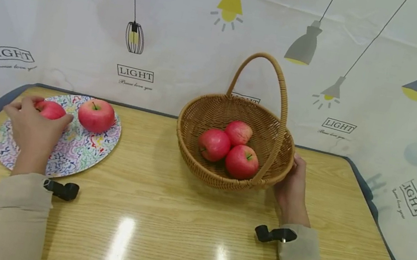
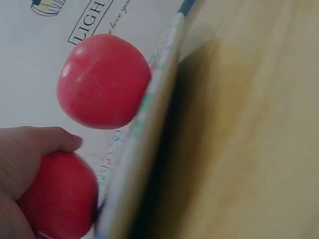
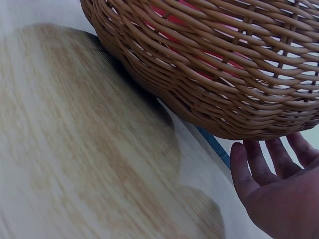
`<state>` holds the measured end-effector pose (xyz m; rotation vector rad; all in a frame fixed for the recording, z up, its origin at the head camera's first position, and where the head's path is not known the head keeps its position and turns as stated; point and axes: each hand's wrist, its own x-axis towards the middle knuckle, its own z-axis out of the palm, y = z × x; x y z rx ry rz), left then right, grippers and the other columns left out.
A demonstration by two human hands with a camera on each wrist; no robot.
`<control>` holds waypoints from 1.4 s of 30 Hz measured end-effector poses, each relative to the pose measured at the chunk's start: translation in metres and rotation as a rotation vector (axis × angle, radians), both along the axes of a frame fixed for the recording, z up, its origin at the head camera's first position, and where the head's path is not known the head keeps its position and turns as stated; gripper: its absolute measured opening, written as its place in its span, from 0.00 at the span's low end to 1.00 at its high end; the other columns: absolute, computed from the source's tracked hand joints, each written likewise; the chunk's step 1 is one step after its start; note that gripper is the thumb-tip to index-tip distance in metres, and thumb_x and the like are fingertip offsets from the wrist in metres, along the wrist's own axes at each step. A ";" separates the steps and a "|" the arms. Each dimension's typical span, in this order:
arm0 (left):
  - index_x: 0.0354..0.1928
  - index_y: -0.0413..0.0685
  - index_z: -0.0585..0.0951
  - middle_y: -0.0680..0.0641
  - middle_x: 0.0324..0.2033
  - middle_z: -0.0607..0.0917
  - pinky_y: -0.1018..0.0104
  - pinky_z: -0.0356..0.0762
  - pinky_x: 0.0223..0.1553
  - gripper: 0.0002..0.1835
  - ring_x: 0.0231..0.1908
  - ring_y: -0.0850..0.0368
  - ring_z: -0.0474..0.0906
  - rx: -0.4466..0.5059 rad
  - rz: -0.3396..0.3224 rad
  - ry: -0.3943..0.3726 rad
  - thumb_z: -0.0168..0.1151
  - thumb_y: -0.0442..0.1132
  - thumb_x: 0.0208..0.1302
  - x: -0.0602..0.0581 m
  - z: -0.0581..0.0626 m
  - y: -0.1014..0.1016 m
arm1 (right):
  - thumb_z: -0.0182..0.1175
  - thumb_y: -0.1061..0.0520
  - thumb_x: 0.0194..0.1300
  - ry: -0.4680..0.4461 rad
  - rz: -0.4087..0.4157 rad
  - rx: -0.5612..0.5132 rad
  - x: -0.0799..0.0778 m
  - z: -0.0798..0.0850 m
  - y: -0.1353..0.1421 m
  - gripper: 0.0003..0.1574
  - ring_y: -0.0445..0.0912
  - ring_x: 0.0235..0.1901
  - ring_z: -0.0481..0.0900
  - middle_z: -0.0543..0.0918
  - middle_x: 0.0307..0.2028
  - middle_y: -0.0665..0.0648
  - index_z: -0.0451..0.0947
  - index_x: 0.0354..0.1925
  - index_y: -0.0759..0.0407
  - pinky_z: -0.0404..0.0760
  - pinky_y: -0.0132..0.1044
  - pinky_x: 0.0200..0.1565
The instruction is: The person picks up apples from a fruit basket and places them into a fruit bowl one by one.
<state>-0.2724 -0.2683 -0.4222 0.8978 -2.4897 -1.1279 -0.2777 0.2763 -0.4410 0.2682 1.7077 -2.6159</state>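
My left hand [image 1: 36, 133] grips a red apple [image 1: 51, 110] at the left part of a patterned round plate [image 1: 77, 156], thumb on one side and fingers on the other. A second, larger red apple [image 1: 96, 116] sits beside it on the plate. In the left wrist view, thumb and palm cover part of the gripped apple [image 2: 65, 196]. My right hand [image 1: 293, 190] is at the right side of a brown wicker basket [image 1: 220, 180], its extended fingertips touching the woven wall in the right wrist view. Inside the basket lie three red apples [image 1: 242, 162].
A tall arched handle [image 1: 284, 101] rises over the basket. Both stand on a light wooden table [image 1: 158, 232], plate at left and basket right of centre. Behind and at the sides hangs a white cloth [image 1: 184, 29] printed with lamps, close to the table's back edge.
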 end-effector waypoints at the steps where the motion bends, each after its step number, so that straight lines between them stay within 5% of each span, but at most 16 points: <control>1: 0.77 0.48 0.56 0.37 0.76 0.49 0.35 0.67 0.69 0.46 0.75 0.36 0.53 -0.004 -0.017 -0.019 0.65 0.54 0.63 0.001 0.002 -0.001 | 0.42 0.35 0.72 0.000 0.002 0.001 0.000 0.000 0.000 0.32 0.46 0.79 0.48 0.57 0.76 0.49 0.65 0.68 0.43 0.39 0.43 0.81; 9: 0.80 0.46 0.45 0.28 0.76 0.43 0.28 0.70 0.62 0.51 0.71 0.22 0.52 0.009 -0.158 -0.161 0.65 0.48 0.63 0.002 0.011 -0.006 | 0.42 0.35 0.71 -0.009 -0.002 -0.010 -0.001 -0.001 0.000 0.37 0.46 0.79 0.46 0.54 0.77 0.49 0.60 0.73 0.45 0.38 0.41 0.81; 19: 0.80 0.50 0.47 0.31 0.76 0.47 0.31 0.69 0.66 0.50 0.75 0.29 0.50 0.054 -0.128 -0.091 0.66 0.43 0.63 -0.001 0.006 -0.002 | 0.43 0.36 0.71 -0.006 -0.016 -0.011 0.000 -0.004 0.000 0.28 0.45 0.79 0.46 0.55 0.77 0.50 0.68 0.62 0.42 0.37 0.42 0.81; 29: 0.81 0.51 0.49 0.32 0.77 0.49 0.33 0.68 0.67 0.50 0.75 0.31 0.51 0.045 -0.185 -0.053 0.68 0.43 0.63 -0.009 0.007 -0.003 | 0.45 0.37 0.70 0.015 -0.035 -0.032 -0.007 0.001 0.001 0.27 0.45 0.78 0.47 0.57 0.76 0.48 0.68 0.62 0.44 0.37 0.42 0.80; 38: 0.81 0.48 0.39 0.30 0.78 0.42 0.27 0.65 0.64 0.57 0.76 0.26 0.44 -0.079 -0.311 -0.065 0.68 0.37 0.60 -0.013 0.015 -0.011 | 0.44 0.36 0.70 -0.001 -0.009 -0.027 -0.006 0.002 0.001 0.36 0.46 0.80 0.45 0.54 0.78 0.48 0.62 0.72 0.45 0.37 0.42 0.81; 42: 0.81 0.49 0.32 0.29 0.78 0.30 0.20 0.50 0.67 0.63 0.76 0.22 0.30 -0.168 -0.354 -0.123 0.69 0.39 0.57 -0.005 0.031 -0.009 | 0.44 0.36 0.70 -0.003 -0.006 -0.022 -0.003 0.000 0.001 0.37 0.46 0.80 0.45 0.54 0.78 0.49 0.62 0.73 0.45 0.37 0.42 0.81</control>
